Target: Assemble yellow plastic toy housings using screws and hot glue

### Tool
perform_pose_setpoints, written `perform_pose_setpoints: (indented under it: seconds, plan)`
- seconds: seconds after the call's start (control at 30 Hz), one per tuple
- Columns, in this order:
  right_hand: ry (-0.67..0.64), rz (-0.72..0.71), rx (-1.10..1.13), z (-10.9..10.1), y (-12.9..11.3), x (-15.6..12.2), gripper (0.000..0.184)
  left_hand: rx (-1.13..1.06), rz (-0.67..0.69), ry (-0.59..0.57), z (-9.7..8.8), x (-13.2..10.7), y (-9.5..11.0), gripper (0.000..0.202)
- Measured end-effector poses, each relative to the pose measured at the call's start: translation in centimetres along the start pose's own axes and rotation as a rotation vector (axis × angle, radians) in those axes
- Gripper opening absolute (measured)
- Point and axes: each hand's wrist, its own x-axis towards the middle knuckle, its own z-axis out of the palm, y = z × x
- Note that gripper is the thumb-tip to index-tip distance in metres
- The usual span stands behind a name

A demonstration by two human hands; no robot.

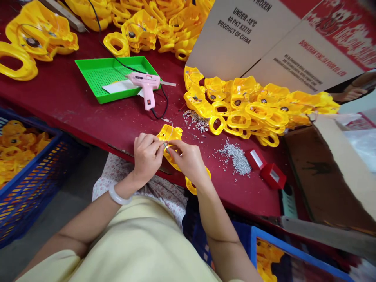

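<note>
Above the near table edge, my left hand [147, 153] and my right hand [189, 158] meet with fingertips pinched together. Between them is a thin wire [172, 126] that loops up from a yellow plastic shell [169, 133]; a tiny part at the fingertips is too small to make out. My fingers and right wrist partly cover the shell, and its ring-shaped end [190, 187] shows below my right wrist. Beyond my right hand lie a heap of small metal pieces [197, 120] and a pile of silvery screws [237, 156].
A pink glue gun [148, 87] rests on a green tray [101, 95], its black cord trailing. Yellow shells [246, 94] are stacked before a large carton [223, 51]; more lie at the back left. Red boxes [273, 176] sit at right. Blue crates [38, 172] stand beside the table.
</note>
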Motion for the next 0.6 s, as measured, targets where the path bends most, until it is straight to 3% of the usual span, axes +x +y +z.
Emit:
perform_pose_setpoints:
  seconds: [0.17, 0.3, 0.37, 0.53, 0.6]
  plan:
    - [0.098, -0.027, 0.062, 0.7, 0.0, 0.7, 0.018, -0.007, 0.102, -0.096, -0.7, 0.0, -0.3, 0.020]
    - [0.194, -0.153, -0.010, 0.2, 0.1, 1.2, 0.023, -0.084, 0.043, 0.110, -2.5, 0.3, 0.4, 0.018]
    - [0.181, -0.194, -0.027, -0.1, 0.2, 1.5, 0.024, -0.106, 0.037, 0.150, -3.2, 0.5, 1.1, 0.010]
    - [0.121, -0.157, 0.060, -0.6, 0.7, 2.2, 0.022, 0.125, 0.014, -0.105, -3.2, 0.4, 1.5, 0.023]
    - [0.126, -0.123, 0.106, -0.7, 1.1, 2.3, 0.027, 0.212, 0.002, -0.097, -3.0, 0.3, 1.2, 0.023]
